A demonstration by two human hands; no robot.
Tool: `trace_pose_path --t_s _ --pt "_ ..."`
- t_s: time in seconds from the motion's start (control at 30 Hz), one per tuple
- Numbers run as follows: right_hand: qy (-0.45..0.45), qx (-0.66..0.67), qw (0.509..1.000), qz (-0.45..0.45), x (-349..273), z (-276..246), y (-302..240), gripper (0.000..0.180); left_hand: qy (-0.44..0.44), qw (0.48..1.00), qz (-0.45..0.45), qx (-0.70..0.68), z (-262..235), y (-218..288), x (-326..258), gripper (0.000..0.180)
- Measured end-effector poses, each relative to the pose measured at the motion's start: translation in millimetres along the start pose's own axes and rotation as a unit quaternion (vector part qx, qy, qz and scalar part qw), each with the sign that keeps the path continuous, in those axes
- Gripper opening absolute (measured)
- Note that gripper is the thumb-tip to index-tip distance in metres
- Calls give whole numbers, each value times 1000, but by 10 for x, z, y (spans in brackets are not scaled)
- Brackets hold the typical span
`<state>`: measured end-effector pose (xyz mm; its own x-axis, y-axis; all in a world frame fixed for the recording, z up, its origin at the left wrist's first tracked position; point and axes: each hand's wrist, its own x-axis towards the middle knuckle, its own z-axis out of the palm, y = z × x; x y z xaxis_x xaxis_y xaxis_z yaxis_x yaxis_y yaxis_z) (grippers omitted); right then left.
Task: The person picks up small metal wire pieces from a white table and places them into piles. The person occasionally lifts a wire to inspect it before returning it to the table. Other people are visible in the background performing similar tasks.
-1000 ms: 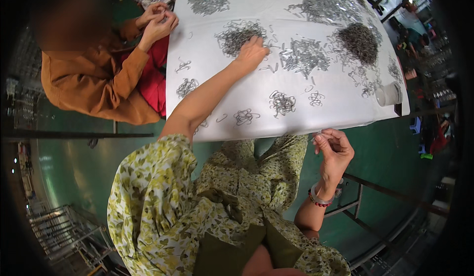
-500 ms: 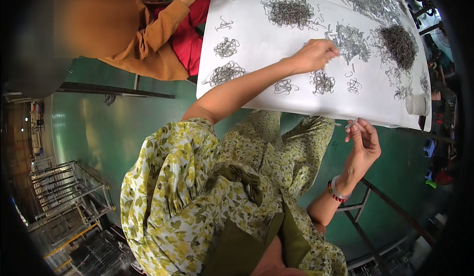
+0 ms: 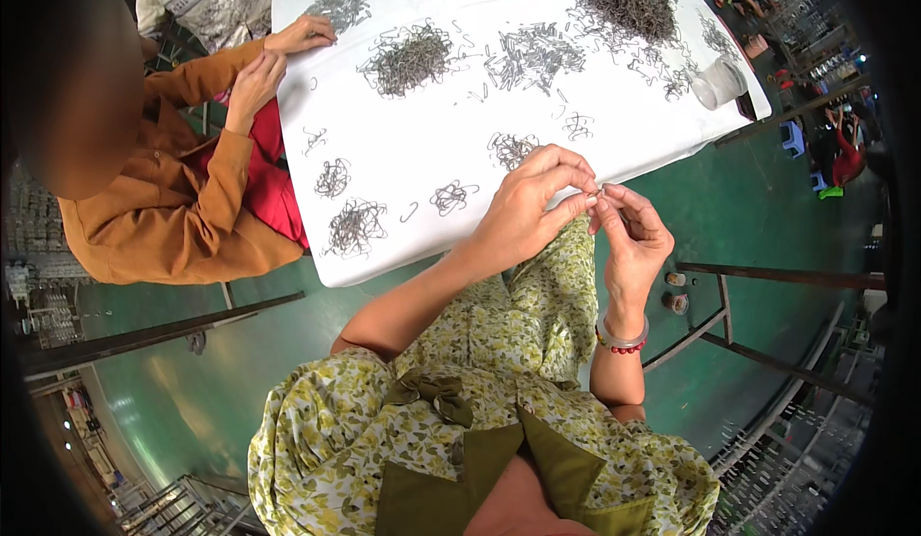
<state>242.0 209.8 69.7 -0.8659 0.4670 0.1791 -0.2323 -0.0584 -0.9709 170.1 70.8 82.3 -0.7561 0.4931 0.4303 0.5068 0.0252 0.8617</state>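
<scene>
My left hand (image 3: 537,195) and my right hand (image 3: 635,229) meet just off the table's near edge. Both are closed, their fingertips pinched on a small metal piece (image 3: 600,191); its exact kind is mostly hidden by the fingers. A small pile of bent wire hooks (image 3: 512,150) lies right behind my left hand. Further back are a spread of short silvery metal pieces (image 3: 537,59) and a larger heap of wire hooks (image 3: 411,60). To the left on the table, a smaller cluster of hooks (image 3: 449,197) lies beside a single loose hook (image 3: 410,212).
A co-worker in a brown jacket (image 3: 182,200) sits at the left, hands over the white table's edge. More hook piles (image 3: 355,227) lie at the near left corner. A dense dark heap (image 3: 633,4) and a white tub (image 3: 720,83) are at the right. Metal frame bars (image 3: 767,272) stand below.
My left hand has come back from the silvery pieces and joined my right hand at the fingertips. The view has shifted, showing more of the co-worker and the right side.
</scene>
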Motion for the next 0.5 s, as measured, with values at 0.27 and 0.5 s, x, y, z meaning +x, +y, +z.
trace_pose_path --t_s 0.27,0.5 --pt "-13 -59 996 -62 37 34 -27 24 22 981 -132 -140 85 38 15 8" --pt "-59 -162 984 -54 893 -39 118 20 15 985 -60 -161 82 70 117 8"
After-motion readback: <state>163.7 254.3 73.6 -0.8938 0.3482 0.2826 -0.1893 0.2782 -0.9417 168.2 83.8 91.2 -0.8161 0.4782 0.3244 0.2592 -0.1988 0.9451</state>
